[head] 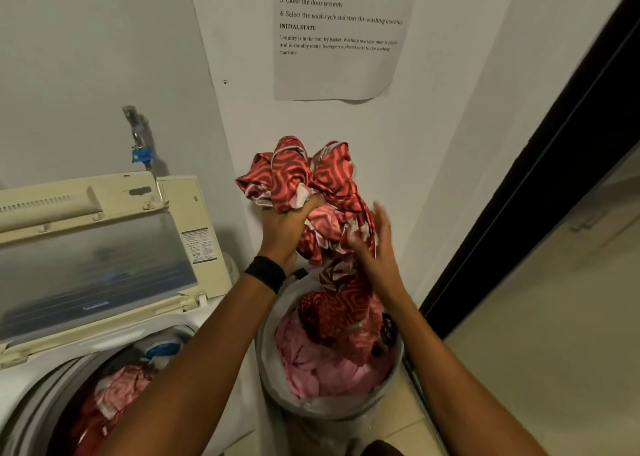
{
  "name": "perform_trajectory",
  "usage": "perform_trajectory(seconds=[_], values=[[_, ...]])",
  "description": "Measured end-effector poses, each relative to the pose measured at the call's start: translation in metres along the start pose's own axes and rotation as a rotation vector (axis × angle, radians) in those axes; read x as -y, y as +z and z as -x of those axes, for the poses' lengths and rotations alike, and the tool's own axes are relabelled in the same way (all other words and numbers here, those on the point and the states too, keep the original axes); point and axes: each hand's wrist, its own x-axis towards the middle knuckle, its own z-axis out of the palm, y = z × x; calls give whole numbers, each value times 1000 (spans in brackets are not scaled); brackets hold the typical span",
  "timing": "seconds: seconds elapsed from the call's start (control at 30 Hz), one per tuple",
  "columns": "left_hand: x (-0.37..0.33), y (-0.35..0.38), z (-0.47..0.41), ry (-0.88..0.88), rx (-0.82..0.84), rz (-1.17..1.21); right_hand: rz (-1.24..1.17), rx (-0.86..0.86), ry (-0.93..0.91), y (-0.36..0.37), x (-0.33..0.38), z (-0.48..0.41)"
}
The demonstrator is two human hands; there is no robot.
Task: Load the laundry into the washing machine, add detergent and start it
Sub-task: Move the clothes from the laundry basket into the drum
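The left hand [287, 229] grasps a bunch of red cloth [301, 173] above the basket [346, 412], and the cloth's lower end hangs into the basket. The right hand [379, 248], blurred, lays straight fingers against the cloth. The washing machine [31, 386] stands beside, lid up, with some clothes [117, 393] inside.

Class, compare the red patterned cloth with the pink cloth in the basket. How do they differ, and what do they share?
The red patterned cloth has a bold red geometric print; the pink cloth is pale pink.
The red patterned cloth is lifted, bunched in the left hand, its tail hanging into the basket; the pink cloth lies inside the basket.
Both are crumpled laundry.
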Motion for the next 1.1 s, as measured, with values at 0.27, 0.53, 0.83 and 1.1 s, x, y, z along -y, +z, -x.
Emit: perform_trajectory(seconds=[0.27, 0.53, 0.83, 1.1], values=[[7, -25, -21, 57, -129, -203, 259, -8, -110, -33, -13, 13], [8, -9, -2, 217, 207, -530, -7, -301, -419, -29, 112, -47], [7, -26, 9, -123, 468, -212, -178, -175, -91, 17, 91, -53], [12, 3, 4, -33, -119, 4, -164, 173, -112, 18, 76, -35]])
